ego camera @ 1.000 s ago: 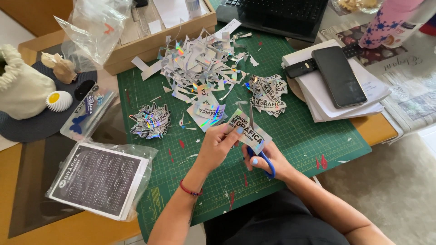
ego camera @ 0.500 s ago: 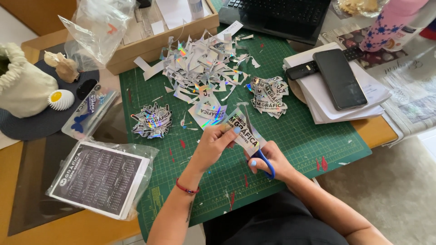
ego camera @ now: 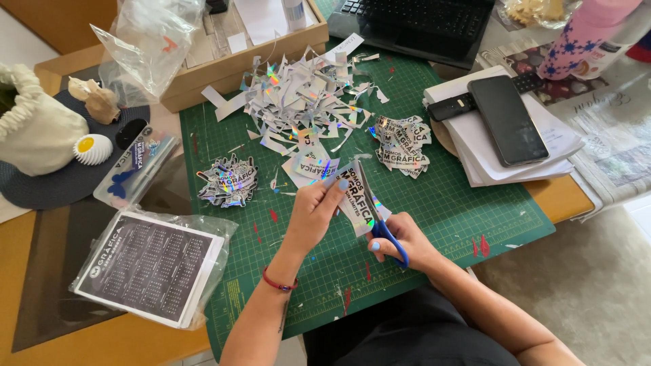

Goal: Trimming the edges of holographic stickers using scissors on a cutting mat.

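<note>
A: Head view. Left hand [ego camera: 313, 209] pinches the holographic sticker sheet [ego camera: 357, 196], fingers clamped on its left edge, sheet held above the green cutting mat [ego camera: 441, 203] near centre.
B: Right hand?
A: Right hand [ego camera: 400, 238] at 4 o'clock of the sheet, fingers closed through the blue scissors [ego camera: 380, 220] handles. Blades run up along the sheet's right side; can't tell how far apart they are.
B: Tips for the cut?
A: My read: keep the sheet taut, feed it with the left hand, cut close to the printed border, keep fingertips off the blade line.
B: Surroundings?
A: Offcut heap [ego camera: 298, 102] at 11 o'clock, cut sticker pile [ego camera: 403, 142] at 1, smaller pile [ego camera: 227, 183] at 9. Only one view.
</note>
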